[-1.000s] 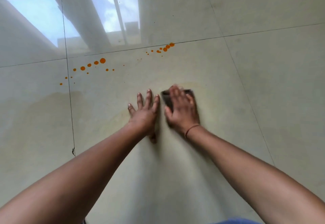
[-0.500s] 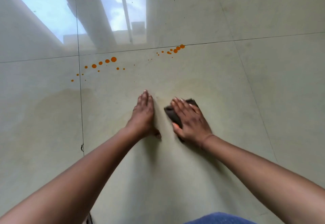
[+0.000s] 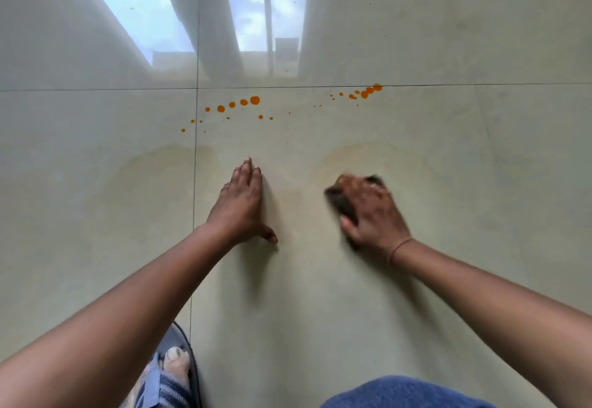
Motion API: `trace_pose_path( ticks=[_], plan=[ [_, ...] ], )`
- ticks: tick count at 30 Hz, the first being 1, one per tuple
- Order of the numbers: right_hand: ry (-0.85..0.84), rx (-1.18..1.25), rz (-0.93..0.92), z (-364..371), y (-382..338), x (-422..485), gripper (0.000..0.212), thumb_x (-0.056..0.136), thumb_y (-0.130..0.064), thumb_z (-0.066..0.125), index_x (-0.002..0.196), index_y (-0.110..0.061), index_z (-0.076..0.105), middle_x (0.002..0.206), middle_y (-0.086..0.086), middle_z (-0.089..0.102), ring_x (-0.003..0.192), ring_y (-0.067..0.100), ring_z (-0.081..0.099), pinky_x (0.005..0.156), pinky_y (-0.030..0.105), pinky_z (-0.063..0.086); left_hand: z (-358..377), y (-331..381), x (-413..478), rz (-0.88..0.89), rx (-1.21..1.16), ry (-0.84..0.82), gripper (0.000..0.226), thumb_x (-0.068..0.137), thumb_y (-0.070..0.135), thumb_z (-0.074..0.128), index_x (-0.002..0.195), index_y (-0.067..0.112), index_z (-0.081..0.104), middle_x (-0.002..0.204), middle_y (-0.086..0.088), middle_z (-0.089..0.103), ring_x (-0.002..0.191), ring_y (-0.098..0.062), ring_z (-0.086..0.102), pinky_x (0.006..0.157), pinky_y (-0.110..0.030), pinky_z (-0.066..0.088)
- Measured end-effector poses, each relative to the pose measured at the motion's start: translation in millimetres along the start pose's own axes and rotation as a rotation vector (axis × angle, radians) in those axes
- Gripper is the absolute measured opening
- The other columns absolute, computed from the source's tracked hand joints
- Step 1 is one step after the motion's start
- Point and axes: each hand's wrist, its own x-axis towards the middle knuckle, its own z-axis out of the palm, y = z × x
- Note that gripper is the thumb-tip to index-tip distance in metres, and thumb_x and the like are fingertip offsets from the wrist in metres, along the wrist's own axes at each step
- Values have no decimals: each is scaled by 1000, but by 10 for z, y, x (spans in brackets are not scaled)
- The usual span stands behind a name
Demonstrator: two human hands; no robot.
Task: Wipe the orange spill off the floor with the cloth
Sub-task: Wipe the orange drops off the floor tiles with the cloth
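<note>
Where the view begins at the left, a faint yellowish smear (image 3: 153, 167) clouds the glossy pale floor tile (image 3: 64, 247). A window reflection (image 3: 144, 16) shines above it. A dark grout line (image 3: 195, 215) runs from far to near. At its near end is a foot in a striped sandal (image 3: 173, 372).

Left hand (image 3: 243, 205): flat on the tile just right of the grout line, holding nothing. Fingers straight and pressed together, pointing away from the person. Thumb stuck out to the right, its tip on the floor.

Orange spill: unwiped, beyond both hands and apart from them. It shows as two groups of drops below the cross grout line. The left group (image 3: 243, 103) runs from small specks at the grout line up to larger round drops. The right group (image 3: 365, 92) climbs to the cross line itself, with its largest drops touching one another.

A second yellowish smear (image 3: 352, 154) arcs just beyond the right hand.

Cloth (image 3: 342, 202): dark, bunched, on the tile under the right hand (image 3: 371, 212), well short of the drops. Its left edge shows past the fingers. The fingers lie spread across its top and press it down. Hand and cloth are both motion-blurred, so the fingertips cannot be made out. A thin thread band (image 3: 398, 249) circles that wrist.

Blue fabric (image 3: 407, 391) fills the bottom right edge.
</note>
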Motion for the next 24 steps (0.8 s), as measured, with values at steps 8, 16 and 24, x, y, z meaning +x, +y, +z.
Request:
trace_pose_path(
  ticks=[8,16,24],
  plan=[
    [-77,-30,-176,132,-991,394,75,83,-48,41,146,-9,37,153,10,36,141,23,34,110,38,22,-23,-482,-204,-97,-36,20,150,49,57,88,152,0,-6,159,-17,-16,148,-30,-11,121,-35,3],
    [21,12,139,154,-1093,902,76,82,-49,35,146,-9,37,152,11,37,140,25,34,109,39,24,-1,-602,-204,-106,-30,10,150,51,59,86,153,5,-9,159,-13,-20,148,-28,-14,121,-43,8],
    [-84,-24,-80,12,-587,395,76,81,-47,40,146,-9,37,151,13,38,138,28,39,111,37,22,-98,-734,-244,-129,44,22,146,51,57,87,154,14,-6,161,-9,-18,148,-32,-12,119,-47,5]
  ],
)
